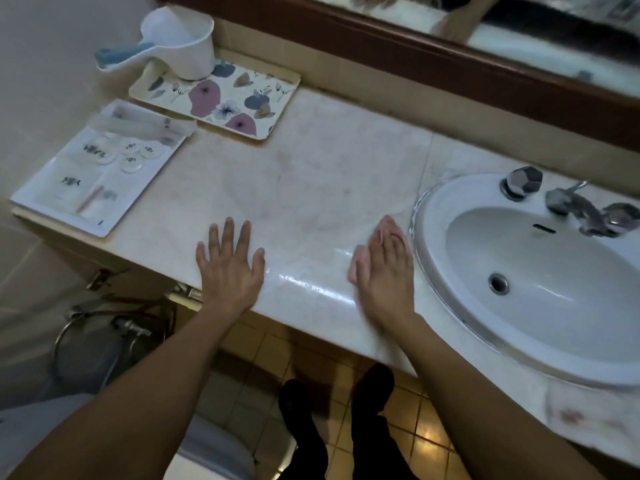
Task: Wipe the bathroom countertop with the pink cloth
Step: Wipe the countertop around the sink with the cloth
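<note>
The pale marble countertop [311, 174] runs from the left wall to the sink. My right hand [386, 271] lies flat with straight fingers on the pink cloth [385, 223], pressing it onto the counter just left of the basin's rim. Only the cloth's edges show, beyond my fingertips and beside my thumb. The hand looks slightly blurred. My left hand [230, 268] rests flat on the counter's front edge, fingers spread, holding nothing. A wet, shiny streak lies between my two hands.
A white sink [540, 341] with a chrome faucet [571, 206] is on the right. A floral tray [242, 98] carrying a white dipper [180, 43] stands at the back left. In front of it is a white tray of toiletries [93, 168]. A pale patterned towel [588, 410] lies front right.
</note>
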Demonstrator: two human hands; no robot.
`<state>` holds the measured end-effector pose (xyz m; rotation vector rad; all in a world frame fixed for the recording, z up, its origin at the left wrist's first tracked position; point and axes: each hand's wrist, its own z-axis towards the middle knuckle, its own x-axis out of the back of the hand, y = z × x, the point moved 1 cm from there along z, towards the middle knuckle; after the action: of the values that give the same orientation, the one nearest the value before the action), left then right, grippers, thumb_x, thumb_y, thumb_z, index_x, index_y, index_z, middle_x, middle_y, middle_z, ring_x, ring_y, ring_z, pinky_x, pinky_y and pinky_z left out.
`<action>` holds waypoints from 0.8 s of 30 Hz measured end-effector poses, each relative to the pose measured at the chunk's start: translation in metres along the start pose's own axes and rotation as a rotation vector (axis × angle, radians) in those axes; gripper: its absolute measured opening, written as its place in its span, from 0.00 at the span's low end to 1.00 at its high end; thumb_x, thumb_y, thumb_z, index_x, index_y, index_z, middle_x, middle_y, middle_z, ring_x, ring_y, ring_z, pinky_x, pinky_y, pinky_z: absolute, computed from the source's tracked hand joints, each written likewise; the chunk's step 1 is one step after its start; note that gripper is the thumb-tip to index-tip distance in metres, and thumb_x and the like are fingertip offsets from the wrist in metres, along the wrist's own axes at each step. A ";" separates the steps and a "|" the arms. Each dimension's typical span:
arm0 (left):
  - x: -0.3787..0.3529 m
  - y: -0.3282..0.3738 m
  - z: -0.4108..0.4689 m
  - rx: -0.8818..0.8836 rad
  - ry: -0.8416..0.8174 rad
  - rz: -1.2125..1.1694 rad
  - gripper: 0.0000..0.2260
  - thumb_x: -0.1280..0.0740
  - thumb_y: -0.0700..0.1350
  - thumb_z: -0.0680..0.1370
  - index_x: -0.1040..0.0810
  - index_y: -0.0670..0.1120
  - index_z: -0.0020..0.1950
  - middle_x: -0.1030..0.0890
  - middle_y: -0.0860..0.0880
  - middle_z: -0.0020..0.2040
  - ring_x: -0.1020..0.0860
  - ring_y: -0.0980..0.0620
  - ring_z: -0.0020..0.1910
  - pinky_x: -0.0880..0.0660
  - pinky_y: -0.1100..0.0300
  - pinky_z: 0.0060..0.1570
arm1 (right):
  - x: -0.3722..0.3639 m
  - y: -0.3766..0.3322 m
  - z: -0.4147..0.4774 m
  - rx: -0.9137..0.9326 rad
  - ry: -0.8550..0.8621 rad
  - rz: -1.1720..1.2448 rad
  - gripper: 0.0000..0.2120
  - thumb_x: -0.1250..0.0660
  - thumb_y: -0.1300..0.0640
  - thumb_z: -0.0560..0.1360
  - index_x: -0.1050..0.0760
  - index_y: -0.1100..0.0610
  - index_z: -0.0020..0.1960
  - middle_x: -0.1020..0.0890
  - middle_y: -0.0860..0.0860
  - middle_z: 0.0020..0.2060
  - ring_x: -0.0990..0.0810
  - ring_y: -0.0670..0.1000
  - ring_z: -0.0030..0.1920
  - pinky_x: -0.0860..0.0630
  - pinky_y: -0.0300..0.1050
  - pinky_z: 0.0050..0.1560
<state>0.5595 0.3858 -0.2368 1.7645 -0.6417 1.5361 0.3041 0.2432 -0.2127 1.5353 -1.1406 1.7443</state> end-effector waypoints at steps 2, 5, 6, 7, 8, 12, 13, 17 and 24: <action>0.001 0.000 -0.001 -0.002 -0.010 -0.013 0.29 0.55 0.62 0.85 0.49 0.54 0.85 0.48 0.47 0.86 0.52 0.42 0.84 0.52 0.38 0.80 | -0.005 -0.025 -0.023 0.157 -0.039 0.017 0.30 0.48 0.48 0.86 0.44 0.60 0.83 0.46 0.57 0.84 0.47 0.55 0.84 0.50 0.53 0.82; 0.004 0.001 -0.002 -0.005 -0.009 -0.021 0.29 0.54 0.62 0.85 0.48 0.54 0.85 0.47 0.47 0.85 0.51 0.42 0.84 0.52 0.38 0.80 | 0.009 -0.016 -0.107 0.406 -0.141 0.013 0.30 0.44 0.48 0.85 0.45 0.56 0.84 0.49 0.53 0.85 0.51 0.52 0.84 0.47 0.55 0.82; 0.005 0.001 -0.001 -0.002 -0.017 -0.021 0.29 0.54 0.61 0.85 0.48 0.54 0.85 0.48 0.47 0.85 0.52 0.42 0.84 0.53 0.39 0.80 | 0.016 -0.001 -0.128 0.417 -0.162 0.015 0.30 0.44 0.47 0.85 0.45 0.55 0.84 0.49 0.51 0.85 0.51 0.51 0.84 0.48 0.54 0.82; 0.005 0.001 -0.001 -0.001 -0.034 -0.019 0.29 0.54 0.61 0.85 0.49 0.54 0.85 0.49 0.47 0.86 0.52 0.42 0.84 0.54 0.39 0.80 | 0.023 0.016 -0.144 0.386 -0.177 0.025 0.30 0.45 0.47 0.86 0.46 0.55 0.84 0.50 0.50 0.85 0.51 0.51 0.84 0.49 0.53 0.83; 0.005 0.001 -0.002 0.000 -0.051 -0.018 0.29 0.54 0.61 0.85 0.51 0.54 0.85 0.50 0.47 0.86 0.53 0.42 0.84 0.54 0.39 0.80 | 0.028 0.035 -0.151 0.314 -0.176 0.056 0.30 0.46 0.47 0.86 0.46 0.54 0.84 0.50 0.49 0.85 0.50 0.50 0.84 0.51 0.51 0.83; 0.005 0.000 0.001 0.000 -0.078 -0.019 0.29 0.56 0.62 0.85 0.54 0.54 0.85 0.53 0.47 0.86 0.56 0.42 0.84 0.56 0.39 0.80 | 0.017 0.045 -0.101 -0.030 -0.055 0.103 0.29 0.52 0.47 0.85 0.48 0.55 0.85 0.49 0.50 0.85 0.51 0.48 0.84 0.51 0.52 0.82; 0.005 0.000 0.002 -0.001 -0.090 -0.017 0.29 0.56 0.62 0.85 0.54 0.54 0.85 0.53 0.47 0.86 0.56 0.42 0.84 0.57 0.38 0.80 | 0.010 0.034 -0.084 -0.075 -0.034 0.086 0.30 0.53 0.47 0.85 0.48 0.56 0.84 0.49 0.51 0.85 0.51 0.50 0.84 0.51 0.53 0.82; 0.006 -0.002 0.007 0.012 -0.183 -0.022 0.29 0.56 0.62 0.85 0.57 0.55 0.85 0.57 0.49 0.86 0.60 0.43 0.84 0.60 0.39 0.79 | 0.001 0.013 -0.094 0.160 -0.138 0.091 0.29 0.50 0.47 0.86 0.46 0.55 0.84 0.48 0.51 0.85 0.52 0.49 0.84 0.52 0.52 0.83; 0.012 0.038 -0.025 0.030 -0.111 -0.120 0.27 0.47 0.54 0.87 0.47 0.50 0.85 0.51 0.44 0.86 0.54 0.39 0.84 0.54 0.37 0.80 | 0.036 0.125 -0.204 -0.122 -0.131 0.119 0.29 0.51 0.46 0.85 0.49 0.50 0.85 0.50 0.46 0.85 0.52 0.45 0.84 0.49 0.55 0.83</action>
<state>0.5166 0.3822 -0.2164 1.8864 -0.5587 1.3814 0.0887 0.3530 -0.2052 1.5539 -1.4038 1.6353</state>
